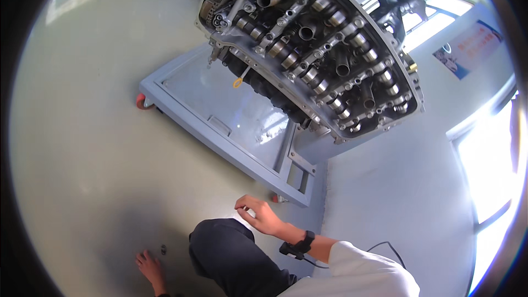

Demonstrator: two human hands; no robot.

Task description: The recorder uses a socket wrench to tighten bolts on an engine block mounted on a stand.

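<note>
Left hand (149, 267): low on the floor, fingers spread, holding nothing
Small bolt (163, 249): on the floor, just right of its fingertips, apart
Right hand (259, 214): loosely curled, empty, above knee (223, 242)

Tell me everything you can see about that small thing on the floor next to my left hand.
The small dark round part lies on the glossy pale floor, just right of the left hand and left of the bent knee in dark trousers. It looks like metal, perhaps a nut or washer, but is too small to tell. The fingers are spread on the floor close beside it; contact is unclear.
</note>
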